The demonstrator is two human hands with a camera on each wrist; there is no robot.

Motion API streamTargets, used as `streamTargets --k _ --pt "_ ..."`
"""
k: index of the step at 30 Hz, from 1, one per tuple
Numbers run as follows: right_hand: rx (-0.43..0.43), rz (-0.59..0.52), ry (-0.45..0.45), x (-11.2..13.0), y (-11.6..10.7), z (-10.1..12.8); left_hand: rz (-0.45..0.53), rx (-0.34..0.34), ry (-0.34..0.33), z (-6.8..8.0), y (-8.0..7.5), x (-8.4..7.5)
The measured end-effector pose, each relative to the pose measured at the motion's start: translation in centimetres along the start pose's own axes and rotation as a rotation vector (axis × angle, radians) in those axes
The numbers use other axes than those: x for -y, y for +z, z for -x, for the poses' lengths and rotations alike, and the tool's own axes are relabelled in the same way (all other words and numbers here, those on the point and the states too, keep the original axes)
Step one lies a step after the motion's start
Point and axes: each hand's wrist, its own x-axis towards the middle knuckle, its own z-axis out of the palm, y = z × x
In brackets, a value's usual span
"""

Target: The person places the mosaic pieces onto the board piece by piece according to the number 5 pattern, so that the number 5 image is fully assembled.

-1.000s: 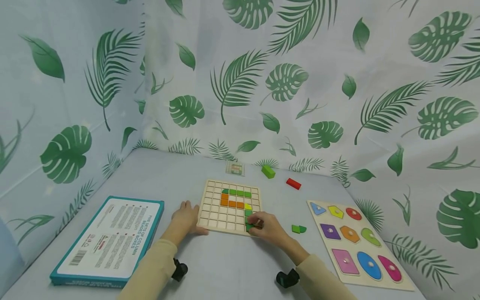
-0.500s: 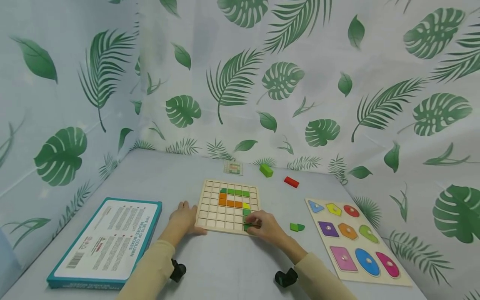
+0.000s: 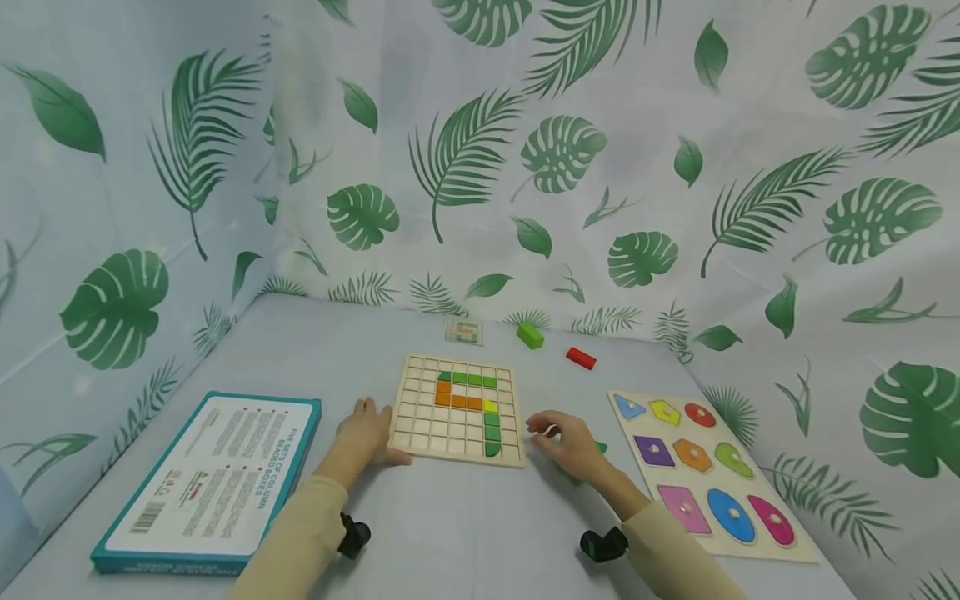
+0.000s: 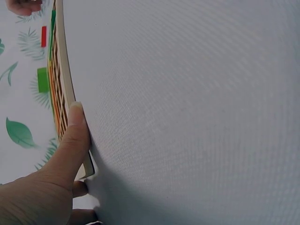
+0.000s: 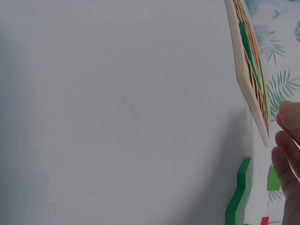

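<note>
Now my left hand steadies the grid board while my right hand hovers over a green piece.

Nearest me, my left thumb presses the board's near-left edge, fingers relaxed, likely to keep it from sliding on the table. My right grip is loosely curled and holds nothing, just right of the board, above the green piece lying flat. Green, orange and yellow blocks sit in the grid. Farther back, well apart, lie a green block and a red block.
</note>
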Motion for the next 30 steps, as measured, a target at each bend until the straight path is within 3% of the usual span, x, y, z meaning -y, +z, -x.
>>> streamTargets --k 13,30 --pt "-0.006 0.006 0.028 -1.7 -1.0 1.8 0.008 -0.021 0.021 0.1 0.0 0.0" --pt "-0.005 0.021 0.107 -1.9 -2.1 4.4 0.007 -0.007 0.007 -0.1 0.0 -0.1"
